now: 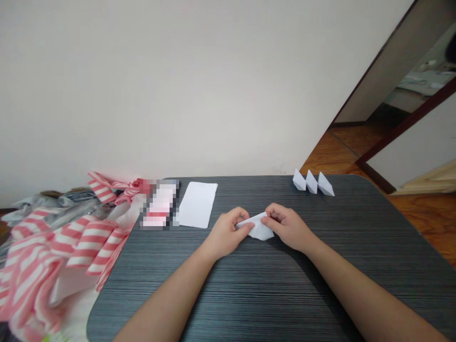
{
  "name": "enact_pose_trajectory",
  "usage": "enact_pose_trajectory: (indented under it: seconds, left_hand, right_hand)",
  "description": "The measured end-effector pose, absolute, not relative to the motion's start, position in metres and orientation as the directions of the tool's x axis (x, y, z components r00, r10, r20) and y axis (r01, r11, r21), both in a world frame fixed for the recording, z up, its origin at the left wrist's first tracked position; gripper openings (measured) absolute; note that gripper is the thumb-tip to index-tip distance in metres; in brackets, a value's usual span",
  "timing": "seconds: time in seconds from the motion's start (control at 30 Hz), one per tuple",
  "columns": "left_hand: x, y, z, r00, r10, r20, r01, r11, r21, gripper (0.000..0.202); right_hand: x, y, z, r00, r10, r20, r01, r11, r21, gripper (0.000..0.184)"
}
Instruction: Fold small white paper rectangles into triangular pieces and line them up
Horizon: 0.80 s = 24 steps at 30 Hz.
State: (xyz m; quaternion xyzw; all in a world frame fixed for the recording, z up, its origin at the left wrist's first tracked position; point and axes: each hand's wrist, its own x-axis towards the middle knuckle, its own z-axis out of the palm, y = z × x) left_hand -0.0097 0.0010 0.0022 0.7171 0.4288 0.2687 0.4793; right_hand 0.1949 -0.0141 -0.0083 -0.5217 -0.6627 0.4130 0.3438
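My left grip and my right grip are bare human hands with slender, tapering fingers. My left forearm and right forearm are bare too, smooth and lean, narrowing toward the wrists and widening as they run off the bottom edge of the view. Finer detail on my skin is too small to make out.

white paper sheet | folded, angular, uneven corners | pinched between left grip and right grip | over the table
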Motion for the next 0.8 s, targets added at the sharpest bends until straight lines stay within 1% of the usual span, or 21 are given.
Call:
enact_pose_trajectory:
  seconds: [0.1,0.23,0.3,0.47,0.57,0.67,0.8]
  left_hand:
    - [-0.01,0.001,0.003,0.497,0.866,-0.046,0.373,-0.166,0.913,0.02]
    - [-0.009,0.0,0.008,0.529,0.849,-0.009,0.389,-0.233,0.892,0.024]
    - [-0.009,-0.001,0.009,0.559,0.829,0.012,0.389,-0.275,0.879,0.027]
    - [-0.007,-0.001,0.007,0.58,0.814,-0.016,0.458,-0.31,0.833,0.026]
    - [-0.006,-0.001,0.006,0.578,0.816,-0.007,0.478,-0.332,0.813,0.024]
    - [-0.007,0.0,0.007,0.591,0.807,-0.001,0.477,-0.348,0.807,0.021]
    - [-0.007,0.0,0.008,0.609,0.793,-0.01,0.472,-0.351,0.809,0.021]
  right_hand:
    - [0.195,-0.015,-0.008,-0.206,0.979,-0.006,0.438,0.086,-0.895,0.018]
    - [0.194,-0.015,-0.006,-0.188,0.982,0.001,0.486,0.094,-0.869,0.02]
    - [0.193,-0.015,-0.005,-0.193,0.981,0.005,0.488,0.1,-0.867,0.019]
    - [0.191,-0.017,-0.006,-0.229,0.973,0.012,0.488,0.125,-0.864,0.02]
    - [0.191,-0.017,-0.007,-0.254,0.967,0.033,0.494,0.159,-0.855,0.018]
    - [0.191,-0.015,-0.004,-0.301,0.951,0.075,0.524,0.231,-0.82,0.015]
    - [0.191,-0.015,0.002,-0.374,0.92,0.119,0.534,0.319,-0.783,0.02]
